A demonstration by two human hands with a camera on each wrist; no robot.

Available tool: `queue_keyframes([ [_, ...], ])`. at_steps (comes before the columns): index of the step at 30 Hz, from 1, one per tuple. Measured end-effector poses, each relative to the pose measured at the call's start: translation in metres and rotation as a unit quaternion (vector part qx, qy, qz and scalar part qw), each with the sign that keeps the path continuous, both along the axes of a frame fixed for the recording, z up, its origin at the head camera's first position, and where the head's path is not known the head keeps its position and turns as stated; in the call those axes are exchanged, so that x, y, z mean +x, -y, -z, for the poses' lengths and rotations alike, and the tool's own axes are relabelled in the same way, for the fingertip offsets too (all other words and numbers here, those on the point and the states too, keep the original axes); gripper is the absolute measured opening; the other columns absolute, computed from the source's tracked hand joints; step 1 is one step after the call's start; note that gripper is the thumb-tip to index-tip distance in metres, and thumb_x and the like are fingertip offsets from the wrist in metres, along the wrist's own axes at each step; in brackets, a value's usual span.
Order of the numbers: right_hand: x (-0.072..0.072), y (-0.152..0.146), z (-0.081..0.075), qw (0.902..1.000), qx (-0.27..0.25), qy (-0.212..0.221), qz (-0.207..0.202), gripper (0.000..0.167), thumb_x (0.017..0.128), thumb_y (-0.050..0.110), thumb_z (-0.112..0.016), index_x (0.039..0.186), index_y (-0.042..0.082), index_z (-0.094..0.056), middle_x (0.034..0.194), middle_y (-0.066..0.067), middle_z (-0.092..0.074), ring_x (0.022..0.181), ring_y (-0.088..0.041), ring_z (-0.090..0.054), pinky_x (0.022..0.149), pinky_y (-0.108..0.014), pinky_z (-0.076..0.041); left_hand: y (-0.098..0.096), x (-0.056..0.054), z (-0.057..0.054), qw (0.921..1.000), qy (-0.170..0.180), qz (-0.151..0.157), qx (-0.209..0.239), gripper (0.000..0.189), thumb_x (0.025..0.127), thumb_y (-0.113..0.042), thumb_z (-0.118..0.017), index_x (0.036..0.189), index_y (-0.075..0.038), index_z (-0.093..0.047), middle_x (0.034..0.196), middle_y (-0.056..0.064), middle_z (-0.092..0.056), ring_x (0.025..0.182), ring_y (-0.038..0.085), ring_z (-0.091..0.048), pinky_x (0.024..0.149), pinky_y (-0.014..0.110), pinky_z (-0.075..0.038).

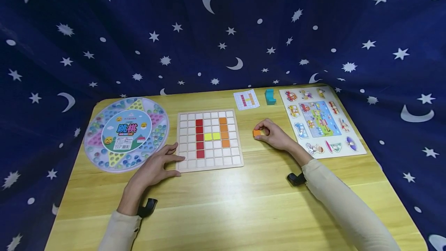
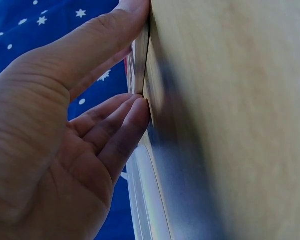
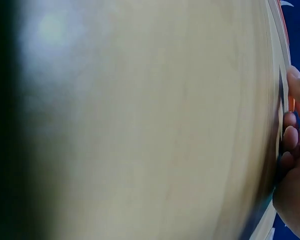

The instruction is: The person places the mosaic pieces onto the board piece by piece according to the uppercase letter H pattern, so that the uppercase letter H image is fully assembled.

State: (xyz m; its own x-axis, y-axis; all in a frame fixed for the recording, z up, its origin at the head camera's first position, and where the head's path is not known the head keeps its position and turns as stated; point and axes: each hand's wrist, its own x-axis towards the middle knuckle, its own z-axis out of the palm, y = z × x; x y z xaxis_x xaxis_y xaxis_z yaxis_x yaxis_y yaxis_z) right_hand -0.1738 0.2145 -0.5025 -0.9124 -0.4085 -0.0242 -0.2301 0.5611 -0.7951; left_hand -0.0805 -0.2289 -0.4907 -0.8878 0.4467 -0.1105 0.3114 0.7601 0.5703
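A square wooden grid board (image 1: 189,164) lies mid-table in the head view. It bears a column of several red tiles (image 1: 199,138), a column of several orange tiles (image 1: 223,132) and two yellow tiles (image 1: 212,136) between them. My left hand (image 1: 156,167) rests at the board's near left corner, its fingertips touching the left edge and corner. Right of the board, my right hand (image 1: 273,135) pinches an orange block (image 1: 257,133) between thumb and fingers, low over the table. In the right wrist view that block (image 3: 291,103) is mostly hidden by the fingers.
Behind the board lies a pattern card (image 1: 246,100), with a teal block (image 1: 270,97) beside it. A picture puzzle board (image 1: 348,151) is at the right. On the left sits a round marble game box (image 1: 163,121). A star-patterned curtain (image 1: 195,61) hangs beyond the wooden table (image 1: 223,208).
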Motion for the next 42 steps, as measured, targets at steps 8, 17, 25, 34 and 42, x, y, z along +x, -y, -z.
queue_keyframes([
  [8,0.001,0.009,-0.004,0.9997,-0.008,-0.022,0.003,0.025,0.084,0.011,-0.077,0.106,0.004,-0.066,0.092,-0.013,-0.056,0.075,-0.023,-0.043,0.065,-0.023,-0.034,0.000,-0.001,-0.001,1.0000,-0.004,0.001,0.000,0.048,0.076,-0.035,-0.084,0.120,-0.022,-0.072,0.153,0.010,-0.041,0.141,0.034,-0.038,0.109,0.056,-0.037],
  [17,0.007,0.039,-0.007,0.9984,-0.023,-0.024,-0.045,0.025,0.083,0.011,-0.078,0.104,0.005,-0.066,0.090,-0.010,-0.056,0.075,-0.022,-0.043,0.065,-0.023,-0.035,-0.001,-0.002,-0.001,0.9999,-0.011,0.002,0.005,0.048,0.075,-0.033,-0.084,0.120,-0.022,-0.072,0.153,0.010,-0.042,0.141,0.034,-0.038,0.109,0.056,-0.037],
  [25,0.015,0.068,-0.006,0.9949,-0.033,-0.009,-0.095,0.027,0.082,0.014,-0.079,0.105,0.007,-0.066,0.092,-0.007,-0.055,0.077,-0.020,-0.044,0.067,-0.024,-0.036,-0.002,-0.002,-0.001,1.0000,-0.004,-0.003,0.002,0.048,0.076,-0.035,-0.084,0.120,-0.022,-0.071,0.153,0.008,-0.042,0.141,0.032,-0.038,0.110,0.055,-0.036],
  [34,0.022,0.085,-0.005,0.9921,-0.015,-0.024,-0.122,0.026,0.082,0.015,-0.080,0.102,0.007,-0.066,0.095,-0.005,-0.059,0.081,-0.019,-0.047,0.070,-0.024,-0.039,-0.003,0.000,-0.001,0.9999,-0.012,0.001,0.005,0.048,0.075,-0.034,-0.085,0.119,-0.022,-0.072,0.153,0.010,-0.042,0.141,0.033,-0.039,0.109,0.056,-0.037],
  [42,0.032,0.089,-0.004,0.9913,0.025,-0.044,-0.121,0.026,0.079,0.023,-0.083,0.099,0.014,-0.068,0.101,0.001,-0.060,0.092,-0.017,-0.050,0.086,-0.033,-0.035,-0.002,0.002,0.000,1.0000,-0.004,-0.001,-0.002,0.047,0.076,-0.035,-0.084,0.120,-0.022,-0.072,0.154,0.008,-0.041,0.142,0.032,-0.037,0.110,0.055,-0.036],
])
